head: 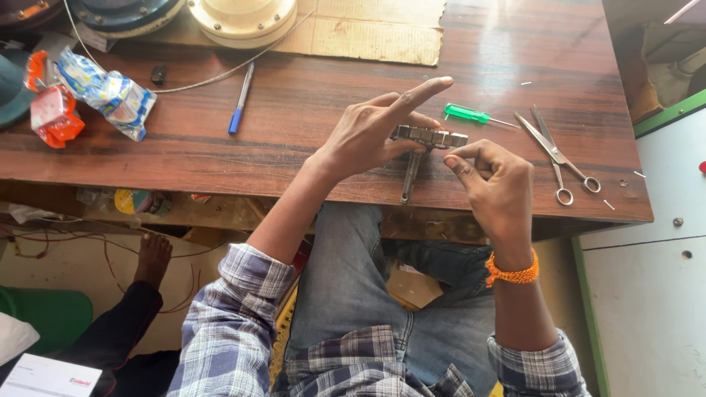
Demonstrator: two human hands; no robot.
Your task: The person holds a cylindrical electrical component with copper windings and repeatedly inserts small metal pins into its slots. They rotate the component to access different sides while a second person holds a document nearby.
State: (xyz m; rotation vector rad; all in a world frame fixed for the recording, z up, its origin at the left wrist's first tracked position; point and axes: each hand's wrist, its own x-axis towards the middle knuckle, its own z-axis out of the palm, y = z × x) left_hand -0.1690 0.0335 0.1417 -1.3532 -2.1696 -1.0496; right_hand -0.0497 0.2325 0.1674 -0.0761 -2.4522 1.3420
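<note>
My left hand (371, 132) grips a small metal T-shaped part (429, 137), a bar of several square segments on a thin stem that hangs down toward the table's near edge. Its index finger sticks out straight above the bar. My right hand (494, 184), with an orange thread band at the wrist, pinches the bar's right end between thumb and fingertips. Both hands hover just over the brown wooden table (309, 110).
A green-handled screwdriver (471, 115) and steel scissors (555, 154) lie right of my hands. A blue pen (240, 99), crumpled packets (88, 95), round housings (243, 18) and cardboard (368, 33) sit farther back. Another person's foot (153, 259) shows below the table at left.
</note>
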